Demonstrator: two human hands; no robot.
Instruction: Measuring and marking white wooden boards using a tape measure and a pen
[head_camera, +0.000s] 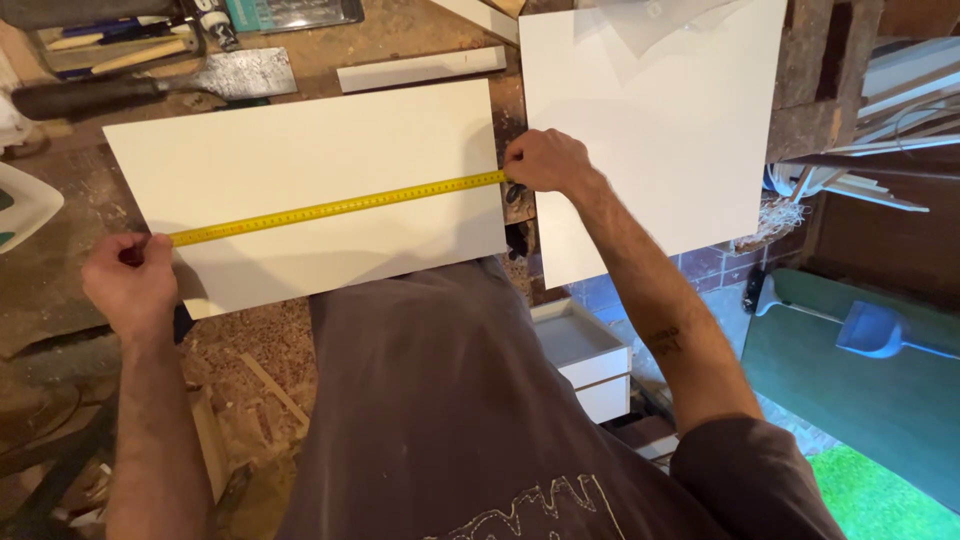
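Observation:
A white rectangular board (300, 150) lies on the dusty workbench (400, 40). A yellow tape measure blade (340, 207) stretches across the board from left to right. My left hand (130, 285) pinches the tape's left end at the board's left edge. My right hand (545, 160) holds the tape's other end at the board's right edge, fingers closed over it. The tape's case is hidden under my right hand.
A second white board (660, 130) lies to the right, overhanging the bench. A narrow white strip (420, 68) and a wide scraper (160, 85) lie at the back. White drawer boxes (585, 355) stand on the floor below. Sawdust covers the bench near my left arm.

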